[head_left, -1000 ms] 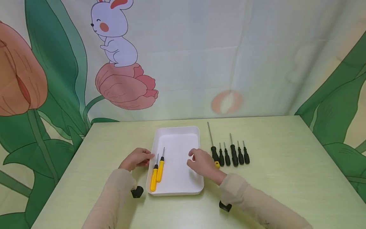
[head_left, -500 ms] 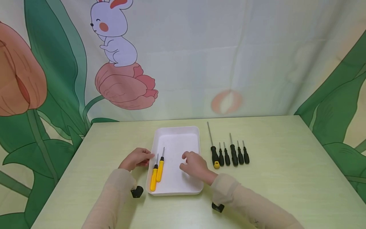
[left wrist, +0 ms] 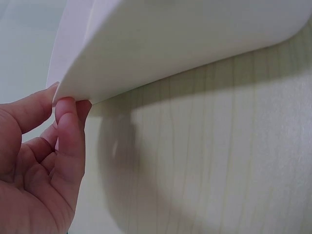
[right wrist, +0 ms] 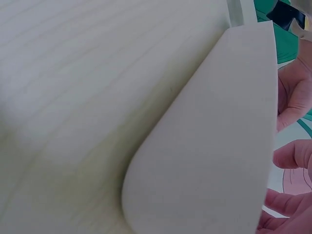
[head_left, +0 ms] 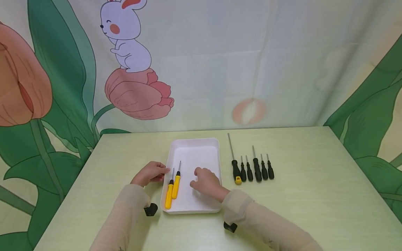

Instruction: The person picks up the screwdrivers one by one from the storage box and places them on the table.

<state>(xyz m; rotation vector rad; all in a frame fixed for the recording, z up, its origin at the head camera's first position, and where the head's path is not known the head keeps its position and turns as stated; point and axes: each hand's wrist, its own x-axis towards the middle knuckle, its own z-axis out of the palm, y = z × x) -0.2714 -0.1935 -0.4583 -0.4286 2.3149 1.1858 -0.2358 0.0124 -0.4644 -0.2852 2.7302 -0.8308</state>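
A white tray (head_left: 194, 153) lies on the table with two yellow-handled screwdrivers, one (head_left: 169, 195) at its left wall and another (head_left: 176, 186) right beside it. My left hand (head_left: 151, 173) pinches the tray's left rim; in the left wrist view the thumb is on the inside and the fingers (left wrist: 69, 131) on the outer wall. Over the middle of the tray is my right hand (head_left: 206, 182), its thumb and fingers loosely bent and apart, with nothing between them. The right wrist view shows that hand (right wrist: 292, 195) partly hidden behind the tray wall (right wrist: 209, 146).
Right of the tray, several black-handled screwdrivers lie in a row, tips away from me, among them a long one (head_left: 235, 170) with a yellow end and a medium one (head_left: 257, 169). The table (head_left: 314, 181) ends at a printed curtain (head_left: 201, 69).
My right hand has moved left from the tray's right rim to over its middle, uncovering the long screwdriver's yellow end. The left hand and the yellow screwdrivers have stayed put.
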